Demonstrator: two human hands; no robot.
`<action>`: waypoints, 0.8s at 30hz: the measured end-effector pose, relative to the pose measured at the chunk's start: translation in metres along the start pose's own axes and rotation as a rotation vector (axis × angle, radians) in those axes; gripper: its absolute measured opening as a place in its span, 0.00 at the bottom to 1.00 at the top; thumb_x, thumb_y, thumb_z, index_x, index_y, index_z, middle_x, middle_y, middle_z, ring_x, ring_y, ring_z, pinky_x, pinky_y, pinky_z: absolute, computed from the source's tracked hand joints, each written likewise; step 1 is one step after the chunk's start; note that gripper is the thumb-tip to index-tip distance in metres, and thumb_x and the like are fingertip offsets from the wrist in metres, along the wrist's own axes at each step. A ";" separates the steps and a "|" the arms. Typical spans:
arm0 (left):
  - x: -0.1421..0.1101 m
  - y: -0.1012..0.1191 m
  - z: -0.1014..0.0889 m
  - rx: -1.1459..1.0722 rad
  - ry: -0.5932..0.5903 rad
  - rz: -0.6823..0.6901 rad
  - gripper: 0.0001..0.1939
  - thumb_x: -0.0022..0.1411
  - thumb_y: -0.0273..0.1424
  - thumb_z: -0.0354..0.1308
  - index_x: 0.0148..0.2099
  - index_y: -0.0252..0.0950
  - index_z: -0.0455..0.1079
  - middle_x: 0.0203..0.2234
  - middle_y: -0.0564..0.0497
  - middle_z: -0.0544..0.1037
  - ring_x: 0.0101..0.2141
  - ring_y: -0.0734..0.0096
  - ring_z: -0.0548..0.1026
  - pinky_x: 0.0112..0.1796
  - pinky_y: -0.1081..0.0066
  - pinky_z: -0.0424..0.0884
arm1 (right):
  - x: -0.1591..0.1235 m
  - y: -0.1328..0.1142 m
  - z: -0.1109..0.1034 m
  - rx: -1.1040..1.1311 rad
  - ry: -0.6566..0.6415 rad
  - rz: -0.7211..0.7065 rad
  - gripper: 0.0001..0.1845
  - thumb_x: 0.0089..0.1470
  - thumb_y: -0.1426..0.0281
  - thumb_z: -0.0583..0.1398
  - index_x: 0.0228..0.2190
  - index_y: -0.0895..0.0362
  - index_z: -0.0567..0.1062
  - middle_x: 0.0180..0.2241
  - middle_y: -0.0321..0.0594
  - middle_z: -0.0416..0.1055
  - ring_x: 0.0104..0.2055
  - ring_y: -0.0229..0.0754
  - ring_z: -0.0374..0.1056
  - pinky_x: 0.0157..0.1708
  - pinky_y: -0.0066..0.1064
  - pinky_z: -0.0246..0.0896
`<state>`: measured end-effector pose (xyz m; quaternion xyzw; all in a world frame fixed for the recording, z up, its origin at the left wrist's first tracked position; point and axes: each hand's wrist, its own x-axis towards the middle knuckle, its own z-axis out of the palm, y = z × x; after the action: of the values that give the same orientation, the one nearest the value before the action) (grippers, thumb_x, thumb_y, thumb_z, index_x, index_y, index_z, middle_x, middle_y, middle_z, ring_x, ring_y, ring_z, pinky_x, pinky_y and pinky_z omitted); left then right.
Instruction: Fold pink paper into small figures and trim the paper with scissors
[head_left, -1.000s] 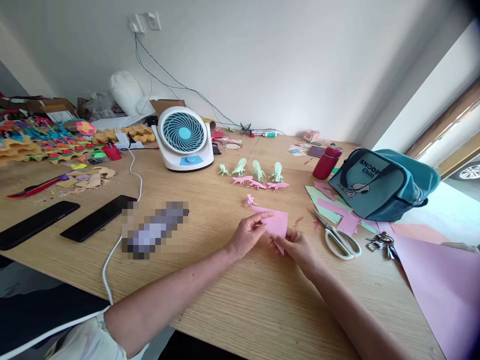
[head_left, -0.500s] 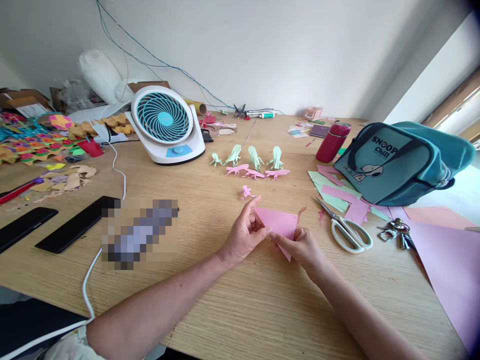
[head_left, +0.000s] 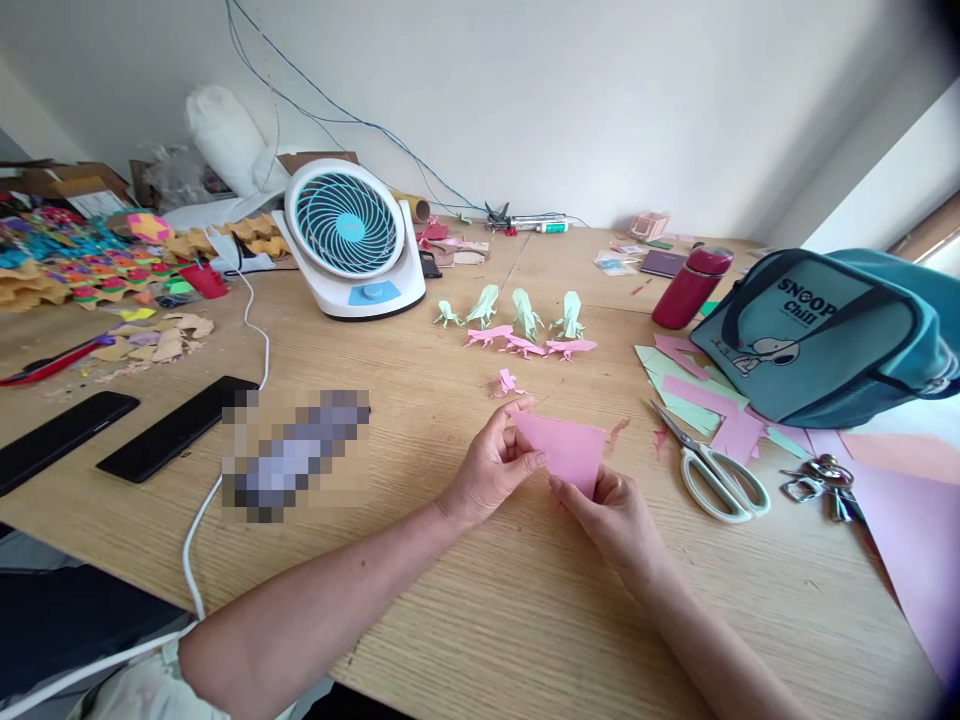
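Note:
A piece of pink paper point(head_left: 568, 446), folded to a pointed shape, is held up above the wooden table between both hands. My left hand point(head_left: 493, 462) pinches its left corner, thumb in front and fingers behind. At the lower right edge my right hand point(head_left: 611, 510) grips the paper with the thumb on its near face; the other fingers are partly hidden behind it. Just beyond the hands stands a small pink paper figure point(head_left: 508, 382). Farther back are pink folded insects point(head_left: 570, 348) in a row, with green folded insects point(head_left: 526, 312) behind them.
White-handled scissors point(head_left: 721, 482) and keys point(head_left: 825, 485) lie to the right, near paper scraps point(head_left: 694, 400) and a large pink sheet point(head_left: 911, 540). A red bottle point(head_left: 691, 287) and teal bag point(head_left: 817, 335) stand behind. A fan point(head_left: 350, 235) and cable point(head_left: 196, 545) are at left.
The pink paper has been turned slightly, and its lower tip no longer shows below my right hand. My right thumb has shifted a little lower. The whole view has swung slightly left.

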<state>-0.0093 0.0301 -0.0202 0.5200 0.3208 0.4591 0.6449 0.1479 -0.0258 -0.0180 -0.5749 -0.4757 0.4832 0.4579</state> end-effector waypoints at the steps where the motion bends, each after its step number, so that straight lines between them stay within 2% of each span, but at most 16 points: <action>1: 0.001 0.000 -0.001 -0.009 0.010 0.002 0.39 0.55 0.33 0.69 0.64 0.35 0.56 0.28 0.55 0.72 0.30 0.75 0.70 0.35 0.74 0.65 | 0.000 0.001 0.000 0.011 -0.008 -0.010 0.19 0.45 0.56 0.67 0.22 0.58 0.70 0.17 0.30 0.58 0.20 0.31 0.46 0.20 0.26 0.39; 6: 0.002 0.002 -0.002 -0.040 0.019 -0.006 0.38 0.53 0.33 0.70 0.62 0.35 0.58 0.29 0.55 0.74 0.31 0.75 0.70 0.36 0.74 0.64 | 0.002 0.002 -0.002 0.021 -0.037 -0.041 0.20 0.45 0.55 0.67 0.21 0.58 0.72 0.18 0.32 0.62 0.20 0.33 0.51 0.20 0.27 0.44; 11: 0.003 0.009 -0.003 -0.078 0.062 -0.014 0.35 0.52 0.34 0.71 0.58 0.35 0.62 0.27 0.57 0.73 0.31 0.76 0.70 0.38 0.75 0.64 | 0.002 0.002 -0.004 0.000 -0.069 -0.070 0.22 0.47 0.52 0.66 0.20 0.58 0.72 0.19 0.34 0.65 0.22 0.34 0.54 0.22 0.27 0.47; 16: 0.004 0.011 -0.004 -0.132 0.064 -0.045 0.31 0.49 0.34 0.72 0.54 0.35 0.66 0.28 0.56 0.74 0.32 0.77 0.70 0.39 0.76 0.63 | 0.000 0.004 -0.005 -0.072 -0.069 -0.077 0.26 0.47 0.49 0.65 0.16 0.56 0.65 0.16 0.30 0.57 0.20 0.32 0.47 0.20 0.27 0.40; 19: 0.005 0.010 -0.006 -0.155 0.058 -0.050 0.27 0.50 0.33 0.72 0.51 0.34 0.69 0.27 0.57 0.72 0.29 0.79 0.68 0.33 0.78 0.61 | -0.002 0.005 -0.004 -0.099 -0.076 -0.082 0.28 0.47 0.49 0.64 0.16 0.55 0.61 0.16 0.29 0.52 0.20 0.32 0.44 0.20 0.28 0.37; 24: 0.010 0.006 -0.014 -0.246 0.137 -0.101 0.23 0.49 0.32 0.72 0.46 0.35 0.71 0.24 0.60 0.67 0.23 0.84 0.62 0.27 0.80 0.57 | -0.004 0.010 -0.006 -0.175 -0.095 -0.111 0.28 0.51 0.49 0.62 0.17 0.54 0.58 0.18 0.28 0.48 0.22 0.33 0.42 0.21 0.28 0.37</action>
<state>-0.0195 0.0444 -0.0174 0.3877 0.3309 0.4965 0.7027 0.1544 -0.0320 -0.0270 -0.5620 -0.5684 0.4404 0.4089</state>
